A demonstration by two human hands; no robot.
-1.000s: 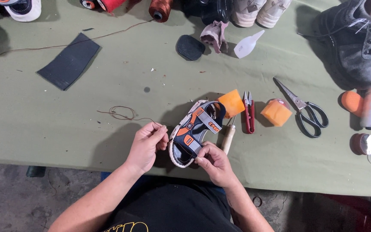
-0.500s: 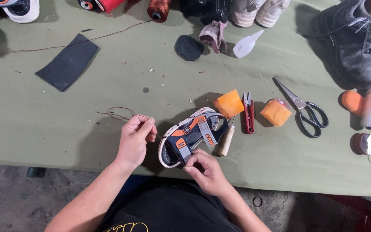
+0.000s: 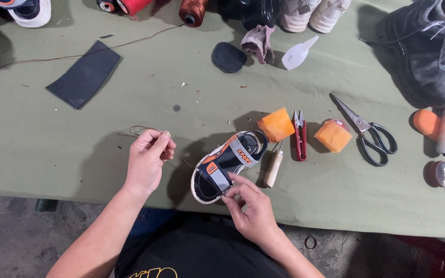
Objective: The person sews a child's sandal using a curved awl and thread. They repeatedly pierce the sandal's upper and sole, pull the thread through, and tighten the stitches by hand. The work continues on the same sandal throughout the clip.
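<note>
Nearest the body, the right hand (image 3: 253, 208) pinches the small child's sandal (image 3: 226, 164) at its near strap, thumb and forefinger closed on it. The sandal lies on the green table (image 3: 37, 149) just in front of the person, heel towards them, toe pointing to about one o'clock. At nine o'clock from the sandal, the left hand (image 3: 148, 159) has its fingertips drawn tight together on a fine thread (image 3: 136, 129), which loops on the cloth just beyond; whether a needle sits in that pinch is too small to tell.

The sandal looks light, with a springy foam sole and soft fabric straps, so it would shift easily unless held down. The sole edge or a strap gives the firmest hold.

At three o'clock, touching range, lies a wooden-handled awl (image 3: 273, 167). Beyond it sit an orange block (image 3: 276, 124), red thread snips (image 3: 300, 135), a second orange block (image 3: 333, 135) and black-handled scissors (image 3: 369, 131). Farther out, at ten o'clock, lies a dark rubber sheet (image 3: 84, 74); at twelve, a black heel piece (image 3: 228, 56). Thread spools (image 3: 191, 10) and shoes line the far edge, with a black boot (image 3: 428, 46) at two o'clock.
</note>
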